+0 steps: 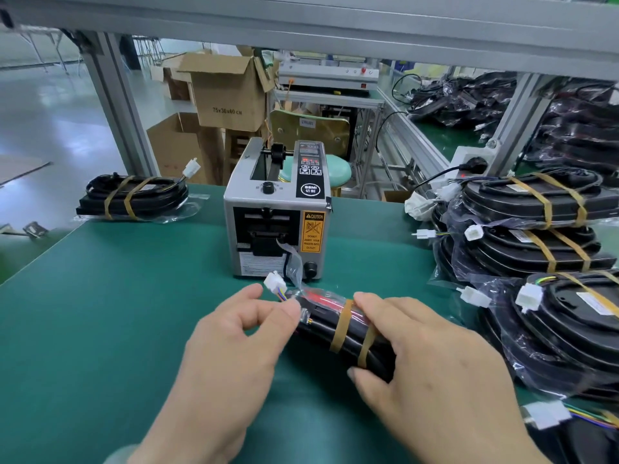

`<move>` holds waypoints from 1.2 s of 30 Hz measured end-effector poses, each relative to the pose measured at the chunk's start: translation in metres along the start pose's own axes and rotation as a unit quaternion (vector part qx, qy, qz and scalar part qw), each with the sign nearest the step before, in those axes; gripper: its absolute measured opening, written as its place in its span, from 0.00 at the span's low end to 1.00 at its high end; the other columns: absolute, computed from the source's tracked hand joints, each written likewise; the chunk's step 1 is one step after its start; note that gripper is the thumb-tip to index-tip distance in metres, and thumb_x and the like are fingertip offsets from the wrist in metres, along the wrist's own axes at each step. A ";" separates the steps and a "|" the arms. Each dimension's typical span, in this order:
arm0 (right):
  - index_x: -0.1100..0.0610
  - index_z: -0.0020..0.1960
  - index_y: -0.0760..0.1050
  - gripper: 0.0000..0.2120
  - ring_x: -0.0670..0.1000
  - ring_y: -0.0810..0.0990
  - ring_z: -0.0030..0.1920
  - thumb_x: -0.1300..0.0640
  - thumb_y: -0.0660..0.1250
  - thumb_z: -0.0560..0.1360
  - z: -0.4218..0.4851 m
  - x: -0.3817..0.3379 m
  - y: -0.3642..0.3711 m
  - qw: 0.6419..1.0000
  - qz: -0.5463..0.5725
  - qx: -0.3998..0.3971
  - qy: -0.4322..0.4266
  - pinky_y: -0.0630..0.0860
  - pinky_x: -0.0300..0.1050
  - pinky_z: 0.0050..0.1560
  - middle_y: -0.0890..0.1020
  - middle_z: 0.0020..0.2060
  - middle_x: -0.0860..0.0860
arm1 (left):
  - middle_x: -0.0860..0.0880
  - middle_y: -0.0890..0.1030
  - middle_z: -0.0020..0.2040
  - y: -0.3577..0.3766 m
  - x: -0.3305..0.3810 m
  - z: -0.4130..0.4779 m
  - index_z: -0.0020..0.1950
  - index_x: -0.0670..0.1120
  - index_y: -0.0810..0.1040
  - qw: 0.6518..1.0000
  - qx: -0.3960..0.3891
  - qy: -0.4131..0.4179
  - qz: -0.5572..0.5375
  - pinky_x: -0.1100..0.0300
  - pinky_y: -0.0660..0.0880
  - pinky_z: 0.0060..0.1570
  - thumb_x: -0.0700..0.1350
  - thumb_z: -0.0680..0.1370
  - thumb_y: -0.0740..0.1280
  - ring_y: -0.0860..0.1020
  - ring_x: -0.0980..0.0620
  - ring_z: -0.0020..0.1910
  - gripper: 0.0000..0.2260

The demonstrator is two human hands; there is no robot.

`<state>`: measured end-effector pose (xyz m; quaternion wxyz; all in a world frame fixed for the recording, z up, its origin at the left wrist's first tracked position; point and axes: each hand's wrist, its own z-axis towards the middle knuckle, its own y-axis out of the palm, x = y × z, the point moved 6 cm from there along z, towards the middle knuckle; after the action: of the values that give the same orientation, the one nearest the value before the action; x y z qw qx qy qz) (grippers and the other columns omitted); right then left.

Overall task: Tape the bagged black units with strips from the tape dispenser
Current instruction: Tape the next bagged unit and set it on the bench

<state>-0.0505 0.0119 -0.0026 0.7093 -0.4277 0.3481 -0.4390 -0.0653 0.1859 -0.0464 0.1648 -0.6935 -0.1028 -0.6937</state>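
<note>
At the far left of the green mat (100,313), a taped unit (134,195) is seen lying flat: a black coiled bundle in a clear bag, bound by two tan bands, with a white plug raised at its right end. Cardboard boxes (231,92) are stacked behind the bench.

Nearer the camera, the left hand (234,333) is held just above the mat. Its thumb and forefinger are pressed together on the crumpled clear end of a bag, while the other fingers are curled loosely beneath. A white connector (275,283) on coloured wires is seen sticking up just beyond those fingertips.

At the centre, the tape dispenser (278,209) is placed upright on the mat, grey with a black control panel and a yellow caution label. A clear strip (294,259) is seen curling down from its outlet toward the bag end; whether the two touch cannot be told.

Directly in front of the dispenser, the bagged black unit (321,329) is held low over the mat between both hands. It is black and glossy under clear plastic, two tan tape bands are wrapped round it side by side, and a red patch shows at its far end. It is gripped by the right hand (428,356), fingers spread over its top and thumb hooked under its near edge.

At the right, a stack of bagged units (536,236) is piled, each crossed by tan bands.
</note>
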 end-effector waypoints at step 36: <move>0.44 0.58 0.76 0.33 0.53 0.78 0.28 0.45 0.78 0.54 0.003 -0.013 -0.001 0.998 -0.025 -0.036 -0.042 0.75 0.48 0.25 0.81 0.43 0.43 | 0.51 0.76 0.59 0.015 0.007 0.012 0.36 0.51 0.84 1.000 -0.025 -0.018 -0.003 0.56 0.60 0.69 0.57 0.71 0.71 0.64 0.57 0.72 0.11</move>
<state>-0.0536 0.0244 0.0011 0.6961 -0.4796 0.3231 -0.4255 -0.0482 0.1761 -0.0401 0.1438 -0.7093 -0.0902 -0.6842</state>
